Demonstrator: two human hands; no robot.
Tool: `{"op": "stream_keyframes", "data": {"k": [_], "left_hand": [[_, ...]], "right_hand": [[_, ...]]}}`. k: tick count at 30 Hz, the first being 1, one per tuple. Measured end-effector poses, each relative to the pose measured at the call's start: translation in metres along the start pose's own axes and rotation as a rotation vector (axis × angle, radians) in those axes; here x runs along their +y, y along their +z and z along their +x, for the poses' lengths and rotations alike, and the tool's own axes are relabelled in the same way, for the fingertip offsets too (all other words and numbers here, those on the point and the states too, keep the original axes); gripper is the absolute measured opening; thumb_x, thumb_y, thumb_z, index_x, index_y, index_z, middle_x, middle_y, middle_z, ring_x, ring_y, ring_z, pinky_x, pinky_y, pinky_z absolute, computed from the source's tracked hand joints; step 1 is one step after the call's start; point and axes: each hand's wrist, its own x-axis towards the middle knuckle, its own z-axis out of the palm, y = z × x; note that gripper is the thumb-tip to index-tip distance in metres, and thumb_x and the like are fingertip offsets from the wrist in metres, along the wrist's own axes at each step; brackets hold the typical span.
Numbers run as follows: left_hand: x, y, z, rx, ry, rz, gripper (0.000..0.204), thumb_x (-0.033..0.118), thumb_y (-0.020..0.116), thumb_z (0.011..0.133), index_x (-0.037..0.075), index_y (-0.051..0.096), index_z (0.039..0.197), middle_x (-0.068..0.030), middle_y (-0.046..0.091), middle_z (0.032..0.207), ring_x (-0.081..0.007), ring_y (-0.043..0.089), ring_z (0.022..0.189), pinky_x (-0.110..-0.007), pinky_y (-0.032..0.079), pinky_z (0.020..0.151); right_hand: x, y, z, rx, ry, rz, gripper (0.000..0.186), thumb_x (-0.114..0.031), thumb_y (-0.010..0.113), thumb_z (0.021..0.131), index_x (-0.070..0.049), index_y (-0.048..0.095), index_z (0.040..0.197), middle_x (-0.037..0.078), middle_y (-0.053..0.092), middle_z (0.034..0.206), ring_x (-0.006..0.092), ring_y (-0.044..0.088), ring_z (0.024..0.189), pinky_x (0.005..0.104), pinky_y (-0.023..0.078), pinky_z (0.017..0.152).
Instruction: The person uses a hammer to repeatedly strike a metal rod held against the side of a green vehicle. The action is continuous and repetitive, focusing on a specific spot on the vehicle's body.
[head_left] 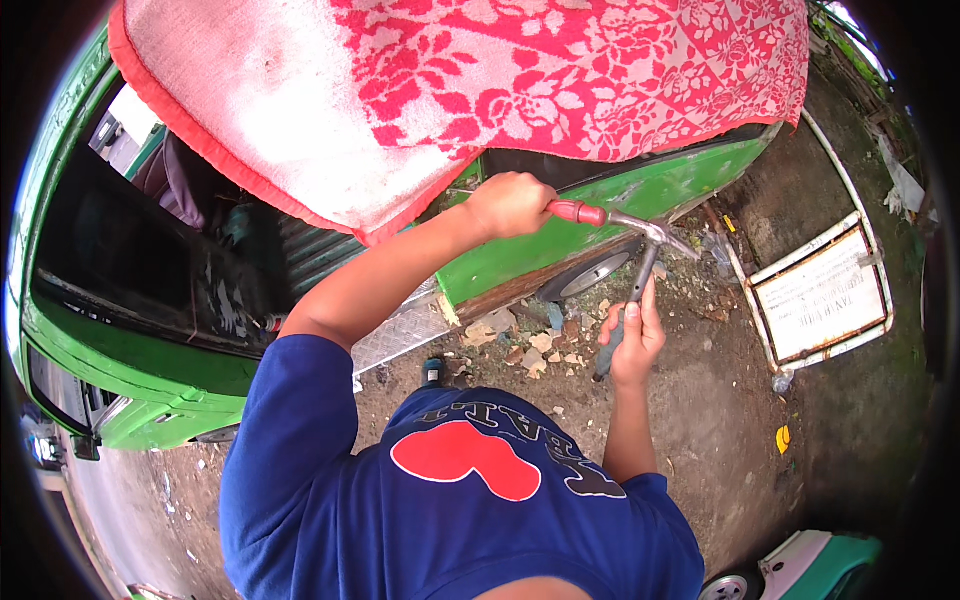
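Note:
My left hand [512, 205] is closed around the red handle of a metal-shanked tool [580, 212], whose exact kind I cannot make out. Its shank runs right and meets the metal head of a hammer [646, 268]. Gripped by its steel shaft in my right hand [636, 340], the hammer stands head up, with its dark grey-green grip hanging below my fingers. Where the two tools overlap, I cannot tell which metal belongs to which. Both tools are in the air in front of the green vehicle side panel [600, 195].
A red and white floral blanket [560, 75] drapes over the green vehicle [150, 385]. Under its side lies a wheel [590, 275], with broken flakes [540, 345] scattered on the ground. At right stands a rusty white-framed sign [825, 290]. Part of another vehicle [800, 565] shows bottom right.

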Motion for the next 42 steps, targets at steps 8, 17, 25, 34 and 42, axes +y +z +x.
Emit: {"op": "stream_keyframes", "data": {"k": [8, 17, 25, 34, 42], "left_hand": [[0.001, 0.001, 0.01, 0.033, -0.004, 0.005, 0.022, 0.027, 0.056, 0.083, 0.01, 0.07, 0.087, -0.0192, 0.068, 0.08, -0.0384, 0.067, 0.078, -0.049, 0.053, 0.073], [-0.003, -0.003, 0.007, 0.085, -0.043, -0.031, 0.018, 0.022, 0.057, 0.081, 0.009, 0.069, 0.088, -0.0183, 0.068, 0.078, -0.0382, 0.066, 0.075, -0.049, 0.053, 0.07], [0.001, 0.02, -0.001, -0.048, 0.0, 0.143, 0.017, 0.025, 0.058, 0.082, 0.011, 0.068, 0.084, -0.0134, 0.068, 0.076, -0.035, 0.067, 0.074, -0.047, 0.054, 0.068], [0.009, 0.01, -0.018, -0.103, 0.161, 0.124, 0.021, 0.03, 0.062, 0.083, 0.01, 0.06, 0.087, -0.0106, 0.066, 0.075, -0.0342, 0.067, 0.074, -0.047, 0.053, 0.065], [-0.009, 0.02, -0.024, 0.065, 0.32, 0.087, 0.022, 0.027, 0.07, 0.075, 0.01, 0.057, 0.082, -0.0056, 0.059, 0.08, -0.0314, 0.064, 0.072, -0.045, 0.052, 0.059]], "right_hand": [[-0.01, -0.008, 0.009, -0.007, 0.057, 0.007, 0.05, -0.014, 0.041, 0.103, -0.01, 0.028, 0.151, 0.005, 0.053, 0.073, 0.0096, 0.051, 0.052, 0.0241, 0.046, 0.045], [-0.006, -0.015, 0.024, 0.141, 0.062, 0.236, 0.052, -0.017, 0.045, 0.102, -0.013, 0.028, 0.152, 0.004, 0.047, 0.07, 0.01, 0.047, 0.05, 0.025, 0.044, 0.045], [-0.003, -0.021, 0.016, 0.112, 0.119, 0.159, 0.05, -0.014, 0.043, 0.102, -0.007, 0.029, 0.15, 0.004, 0.049, 0.07, 0.0093, 0.048, 0.055, 0.0248, 0.046, 0.047], [0.007, -0.028, -0.001, 0.035, 0.273, 0.129, 0.052, -0.016, 0.044, 0.102, -0.012, 0.028, 0.151, 0.005, 0.05, 0.068, 0.0123, 0.05, 0.049, 0.0258, 0.045, 0.044], [0.014, -0.035, -0.013, 0.083, 0.328, 0.183, 0.053, -0.013, 0.044, 0.102, -0.012, 0.027, 0.152, 0.005, 0.049, 0.067, 0.0123, 0.05, 0.048, 0.0254, 0.045, 0.044]]}}
